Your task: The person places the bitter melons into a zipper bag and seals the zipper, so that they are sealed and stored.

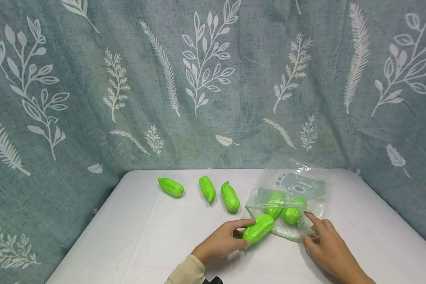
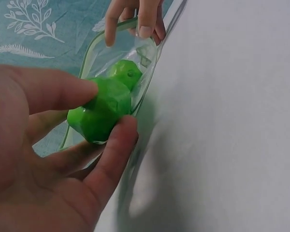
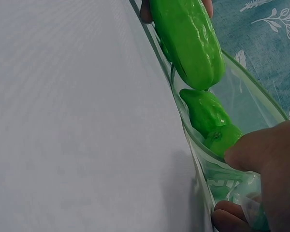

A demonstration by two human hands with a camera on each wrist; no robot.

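Observation:
My left hand (image 1: 227, 239) grips a glossy green ridged toy cucumber (image 1: 258, 228) between thumb and fingers, at the mouth of a clear zip bag (image 1: 266, 185). My right hand (image 1: 328, 244) pinches the bag's green-edged rim on the right side; in the right wrist view its thumb (image 3: 251, 152) is on the inner side and fingertips are outside. Two more green cucumbers lie inside the bag, the left one (image 1: 275, 203) and the right one (image 1: 292, 215). From the left wrist view, the held cucumber (image 2: 99, 113) partly covers one inside the bag (image 2: 125, 72).
Three other green cucumbers rest on the white table (image 1: 135, 232) left of the bag: one at far left (image 1: 171, 187), one in the middle (image 1: 207, 189), one closest to the bag (image 1: 230, 197). A leaf-patterned blue-green curtain (image 1: 234, 98) stands behind the table.

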